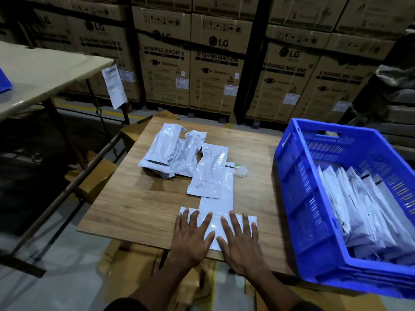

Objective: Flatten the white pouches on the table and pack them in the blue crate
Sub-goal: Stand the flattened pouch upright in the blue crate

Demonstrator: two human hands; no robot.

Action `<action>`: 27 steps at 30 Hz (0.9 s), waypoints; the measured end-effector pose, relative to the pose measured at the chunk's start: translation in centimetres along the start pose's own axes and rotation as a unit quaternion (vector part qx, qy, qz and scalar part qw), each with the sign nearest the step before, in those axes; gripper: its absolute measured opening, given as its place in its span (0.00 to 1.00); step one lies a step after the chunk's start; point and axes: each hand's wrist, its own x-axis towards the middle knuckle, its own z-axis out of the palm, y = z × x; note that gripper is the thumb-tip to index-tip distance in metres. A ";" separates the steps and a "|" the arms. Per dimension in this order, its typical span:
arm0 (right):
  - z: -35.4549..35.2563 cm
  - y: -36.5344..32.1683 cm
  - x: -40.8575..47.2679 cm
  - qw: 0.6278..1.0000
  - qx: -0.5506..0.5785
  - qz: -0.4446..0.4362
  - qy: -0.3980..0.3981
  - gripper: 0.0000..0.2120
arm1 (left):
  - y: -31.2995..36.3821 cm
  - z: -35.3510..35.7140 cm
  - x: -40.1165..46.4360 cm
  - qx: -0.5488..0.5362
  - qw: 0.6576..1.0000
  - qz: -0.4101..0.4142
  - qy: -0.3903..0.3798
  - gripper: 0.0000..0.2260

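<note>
Stacked cardboard washing-machine cartons [215,70] fill the whole back wall, from ten o'clock round to two, and in front of them stands a small wooden table [134,205]. At nine o'clock a second, pale table [45,72] juts in, with a printed paper sheet [114,86] hanging off its corner.

Both hands lie flat on one white pouch [215,227] at the near edge of the wooden table, about six o'clock. The left hand [190,239] has its fingers straight and spread, palm down on the left half of the pouch. The right hand [241,243] is spread the same way on the right half. Neither grips anything; they only press.

Just beyond, toward twelve o'clock, another flat pouch [221,198] touches the far edge of the pressed one, and a puffier pouch [211,173] lies partly over it. Farther out, at eleven o'clock, a loose heap of bulging pouches [170,151] rests on the table. A small crumpled plastic scrap [240,171] sits just to the right of this group.

At three o'clock the blue crate [298,198] stands against the table's right side. Inside it a row of packed pouches [363,212] stands on edge, leaning together.
</note>
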 end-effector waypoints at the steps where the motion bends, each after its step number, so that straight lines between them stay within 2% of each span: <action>1: 0.1 0.2 -0.1 1.000 0.002 0.001 0.002 0.29 | 0.0 -0.1 -0.1 -0.002 1.000 0.000 0.005 0.24; 7: 0.2 0.9 0.0 1.000 0.012 -0.001 0.004 0.29 | 0.3 -0.4 0.1 -0.016 1.000 -0.008 0.000 0.27; 15: 0.0 1.6 0.3 1.000 0.009 0.011 -0.015 0.30 | 0.4 -0.7 0.5 -0.013 1.000 0.001 -0.005 0.26; 23: -0.3 1.9 0.0 0.999 0.024 0.000 -0.024 0.32 | 0.3 -1.0 0.6 0.007 0.996 -0.022 -0.082 0.30; 27: -0.4 2.5 -0.3 0.999 0.012 -0.020 -0.027 0.32 | 0.4 -1.1 0.7 0.020 0.994 -0.022 -0.102 0.29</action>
